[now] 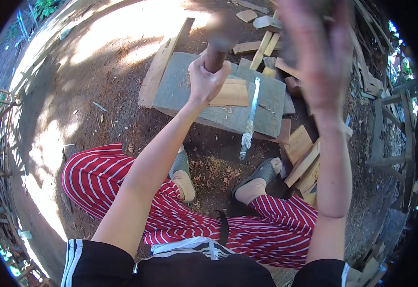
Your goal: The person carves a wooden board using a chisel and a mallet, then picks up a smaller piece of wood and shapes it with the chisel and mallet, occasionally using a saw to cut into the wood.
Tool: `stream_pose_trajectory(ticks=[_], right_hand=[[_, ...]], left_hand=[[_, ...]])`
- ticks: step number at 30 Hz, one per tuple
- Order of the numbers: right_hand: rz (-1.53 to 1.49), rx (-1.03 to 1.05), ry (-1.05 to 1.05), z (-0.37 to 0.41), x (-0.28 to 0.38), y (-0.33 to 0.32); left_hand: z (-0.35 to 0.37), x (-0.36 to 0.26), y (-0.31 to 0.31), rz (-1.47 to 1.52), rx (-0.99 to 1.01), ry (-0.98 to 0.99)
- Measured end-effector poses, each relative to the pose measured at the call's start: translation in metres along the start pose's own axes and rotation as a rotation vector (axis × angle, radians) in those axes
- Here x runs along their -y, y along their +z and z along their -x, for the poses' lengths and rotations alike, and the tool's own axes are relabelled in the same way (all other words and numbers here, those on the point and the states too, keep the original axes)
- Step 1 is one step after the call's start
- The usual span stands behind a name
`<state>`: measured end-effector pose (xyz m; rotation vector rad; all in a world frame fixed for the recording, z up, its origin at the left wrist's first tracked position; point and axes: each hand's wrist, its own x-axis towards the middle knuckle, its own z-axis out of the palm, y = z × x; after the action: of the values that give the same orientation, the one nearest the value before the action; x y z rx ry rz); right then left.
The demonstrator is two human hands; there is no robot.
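My left hand (209, 81) is wrapped round the brown handle of what looks like a wooden mallet (215, 56), its blurred head raised above a thick grey wooden block (170, 88). Up at the top right, my right hand (319, 57) is smeared by motion, so its fingers and anything in them cannot be made out. On the block lies a pale, flat piece of wood (233, 93), partly behind my left hand. Beside it, a long narrow metal blade (254, 98) with a whitish wrapped grip (247, 138) lies across the block, its grip reaching past the near edge.
A plank (163, 67) lies along the block's left side. Several wood offcuts (299, 143) are piled to the right, with more beyond the block. My sandalled feet (259, 179) rest on dirt ground strewn with chips. Wooden framing (390, 129) stands at the far right.
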<state>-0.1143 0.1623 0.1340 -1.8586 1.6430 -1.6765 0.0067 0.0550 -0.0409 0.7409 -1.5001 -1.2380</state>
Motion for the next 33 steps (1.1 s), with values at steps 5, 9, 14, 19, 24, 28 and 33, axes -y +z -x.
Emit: stream_pose_trajectory(ticks=[5, 9, 14, 19, 24, 28, 33], right_hand=[[0.548, 0.615, -0.028, -0.01, 0.017, 0.01], [-0.393, 0.364, -0.275, -0.031, 0.056, -0.009], [0.536, 0.258, -0.187, 0.005, -0.006, 0.018], [-0.11, 0.08, -0.183, -0.022, 0.063, 0.012], [0.484, 0.444, 0.069, 0.002, -0.012, 0.006], [0.293, 0.392, 0.017, -0.011, 0.016, -0.003], [0.555, 0.457, 0.153, 0.018, -0.005, -0.016]], left_hand=[[-0.007, 0.008, 0.002, -0.115, 0.04, 0.118], [-0.002, -0.001, 0.003, -0.035, 0.031, 0.062], [0.003, -0.009, 0.003, 0.026, 0.07, 0.027], [0.0, -0.001, -0.001, -0.078, 0.085, 0.039], [0.003, -0.011, 0.007, -0.006, 0.09, 0.118], [0.009, -0.009, 0.01, -0.157, 0.129, 0.08], [0.016, -0.014, 0.016, -0.044, 0.136, 0.151]])
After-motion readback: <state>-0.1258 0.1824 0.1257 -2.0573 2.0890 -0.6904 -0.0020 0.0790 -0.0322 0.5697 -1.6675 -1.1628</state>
